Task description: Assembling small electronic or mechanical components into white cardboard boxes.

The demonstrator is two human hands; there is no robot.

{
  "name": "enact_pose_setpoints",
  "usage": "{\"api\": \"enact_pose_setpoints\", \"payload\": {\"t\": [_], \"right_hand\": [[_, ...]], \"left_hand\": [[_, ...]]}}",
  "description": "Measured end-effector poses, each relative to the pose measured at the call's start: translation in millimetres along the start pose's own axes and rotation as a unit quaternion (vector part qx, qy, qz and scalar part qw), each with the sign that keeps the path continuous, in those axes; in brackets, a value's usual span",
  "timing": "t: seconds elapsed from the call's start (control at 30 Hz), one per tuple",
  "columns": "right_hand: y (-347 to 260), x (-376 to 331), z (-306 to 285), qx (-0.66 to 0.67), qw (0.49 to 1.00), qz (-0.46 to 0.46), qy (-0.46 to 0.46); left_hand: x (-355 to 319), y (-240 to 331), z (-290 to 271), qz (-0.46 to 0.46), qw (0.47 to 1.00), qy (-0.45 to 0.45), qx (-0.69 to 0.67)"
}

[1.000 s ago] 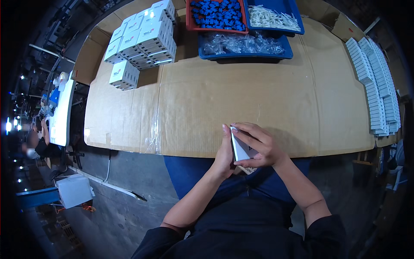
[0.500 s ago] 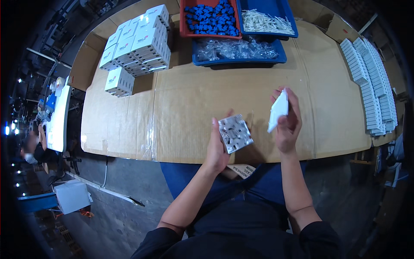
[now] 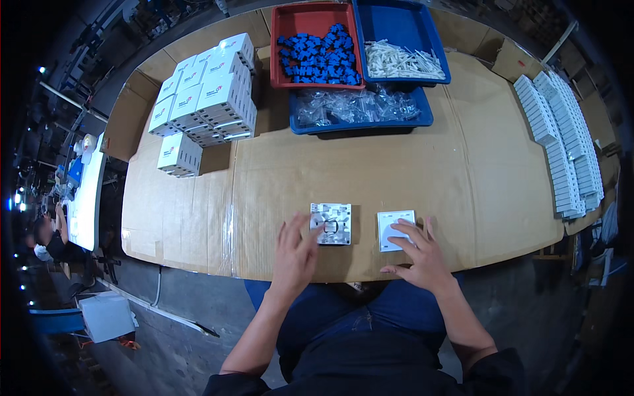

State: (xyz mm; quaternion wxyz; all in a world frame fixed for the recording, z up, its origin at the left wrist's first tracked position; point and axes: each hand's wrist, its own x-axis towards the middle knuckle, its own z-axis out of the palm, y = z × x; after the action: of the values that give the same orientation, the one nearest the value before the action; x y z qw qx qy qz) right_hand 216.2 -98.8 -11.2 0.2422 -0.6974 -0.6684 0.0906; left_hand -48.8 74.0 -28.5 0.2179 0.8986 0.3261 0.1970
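Note:
A square white housing (image 3: 340, 232) with metallic-looking parts inside lies on the cardboard near the table's front edge. My left hand (image 3: 295, 259) is at its left side, fingers apart, with fingertips over its left edge. To the right, a thin square white cover plate (image 3: 389, 243) rests flat on the same surface. My right hand (image 3: 421, 257) is spread over the plate's right side, its fingertips touching the top. Neither hand grips anything, and the two pieces are a short gap apart.
At the back stand a red tray (image 3: 284, 71) of blue parts, a blue tray (image 3: 396, 20) of white plastic pieces and another blue tray (image 3: 370, 130) of clear bags. White boxes (image 3: 218, 92) are stacked back left; white square pieces (image 3: 561, 158) stand in rows at right.
Both pieces have gone from my raised hands down onto the cardboard and been let go. The fingers have opened. The whole view has tilted, so the trays appear lower.

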Motion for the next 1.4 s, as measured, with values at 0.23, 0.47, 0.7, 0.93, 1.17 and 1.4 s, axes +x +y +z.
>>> {"api": "enact_pose_setpoints", "payload": {"t": [0.23, 0.47, 0.7, 0.93, 1.17, 1.4], "right_hand": [[16, 38, 11, 0.0, 0.999, 0.034, 0.015], [37, 115, -12, 0.009, 0.993, 0.006, 0.118], [59, 251, -34, -0.016, 0.987, 0.156, 0.03], [71, 313, -13, -0.113, 0.992, -0.001, -0.064], [93, 332, 12, -0.099, 0.993, -0.059, -0.03], [78, 296, -15, 0.249, 0.95, 0.013, 0.19]], "left_hand": [[12, 22, 15, -0.007, 0.994, -0.094, 0.055], [28, 23, 21, -0.02, 0.997, -0.067, 0.024], [19, 12, 23, -0.023, 0.997, 0.046, -0.055], [22, 18, 25, -0.024, 0.998, 0.046, -0.038], [21, 16, 22, -0.008, 0.995, 0.07, -0.072], [14, 12, 23, -0.082, 0.963, 0.15, -0.207]]}}
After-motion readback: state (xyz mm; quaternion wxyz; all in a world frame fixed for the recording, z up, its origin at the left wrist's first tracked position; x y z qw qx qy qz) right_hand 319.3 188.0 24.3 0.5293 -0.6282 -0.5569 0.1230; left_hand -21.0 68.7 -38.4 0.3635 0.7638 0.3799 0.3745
